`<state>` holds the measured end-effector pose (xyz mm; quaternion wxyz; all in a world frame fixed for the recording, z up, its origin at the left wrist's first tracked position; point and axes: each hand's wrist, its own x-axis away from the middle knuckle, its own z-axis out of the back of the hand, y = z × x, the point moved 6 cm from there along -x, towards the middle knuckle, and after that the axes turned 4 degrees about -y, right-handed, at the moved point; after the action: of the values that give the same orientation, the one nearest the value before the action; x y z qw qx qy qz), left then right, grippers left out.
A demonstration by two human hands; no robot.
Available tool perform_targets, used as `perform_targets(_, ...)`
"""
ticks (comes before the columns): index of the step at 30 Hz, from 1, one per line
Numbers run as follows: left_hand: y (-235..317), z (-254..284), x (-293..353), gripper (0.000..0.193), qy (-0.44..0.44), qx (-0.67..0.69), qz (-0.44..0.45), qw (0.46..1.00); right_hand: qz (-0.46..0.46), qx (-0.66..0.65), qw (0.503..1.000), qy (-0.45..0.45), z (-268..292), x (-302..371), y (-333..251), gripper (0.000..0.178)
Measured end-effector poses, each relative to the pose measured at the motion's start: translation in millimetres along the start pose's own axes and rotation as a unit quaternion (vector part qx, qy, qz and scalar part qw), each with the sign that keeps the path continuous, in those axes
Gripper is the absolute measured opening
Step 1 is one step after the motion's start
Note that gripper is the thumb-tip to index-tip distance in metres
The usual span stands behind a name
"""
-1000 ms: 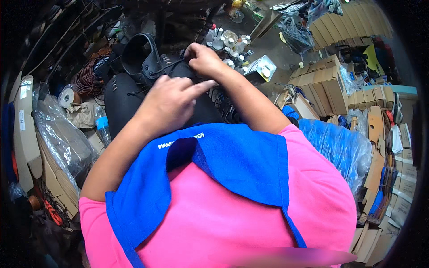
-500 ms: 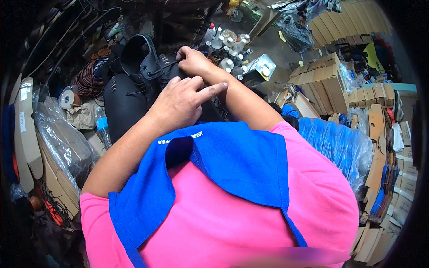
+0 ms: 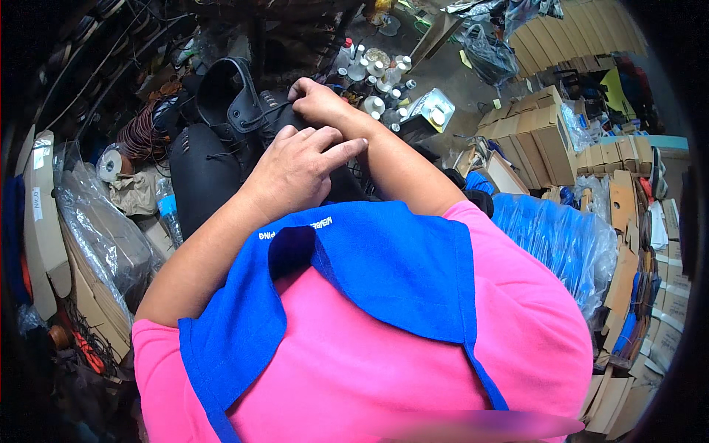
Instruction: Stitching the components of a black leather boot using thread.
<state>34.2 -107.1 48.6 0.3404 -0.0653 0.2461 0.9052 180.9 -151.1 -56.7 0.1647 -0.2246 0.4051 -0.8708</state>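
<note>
A black leather piece with eyelets (image 3: pixel 242 118) is lying ahead of the left fingers and to the left of the right ones, over the person's lap. A dark lace (image 3: pixel 264 116) is running from it toward the right fingertips. The right hand (image 3: pixel 316 102) is curling its fingers down and inward, nearly closed; whether they are gripping the lace, I cannot tell. The left hand (image 3: pixel 295 164) is bending most of its fingers and stretching one digit out toward the right forearm; its fingertips are partly hiding, so I cannot tell whether it is holding anything.

Nearer the body than both hands, a blue apron (image 3: pixel 399 258) is covering part of a pink shirt (image 3: pixel 436 376). Right of the right fingers, white-capped bottles (image 3: pixel 377 70) and a metal can (image 3: pixel 436 111) are crowding a grey floor (image 3: pixel 476 85). Farther right, cardboard boxes (image 3: pixel 528 136) are standing above a plastic-wrapped blue bundle (image 3: pixel 550 240). Left of the left fingers, a coil of brown cord (image 3: pixel 142 134), a spool (image 3: pixel 111 164) and clear plastic sheeting (image 3: pixel 103 221) are cluttering the room.
</note>
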Motion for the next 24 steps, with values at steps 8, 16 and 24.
perform_targets(8, 3, -1, -7, 0.069, 0.007, 0.004, -0.004, 1.0, -0.004, -0.037, 0.999, -0.014, -1, -1, 3, 0.021)
perform_targets(16, 4, -6, -9, 0.065, -0.012, 0.023, -0.008, 1.0, -0.004, -0.06, 0.998, -0.015, -1, 2, 2, 0.024)
perform_targets(24, 6, -8, -8, 0.066, -0.032, 0.04, -0.01, 0.999, -0.042, -0.153, 0.986, -0.043, -5, 5, 8, 0.026)
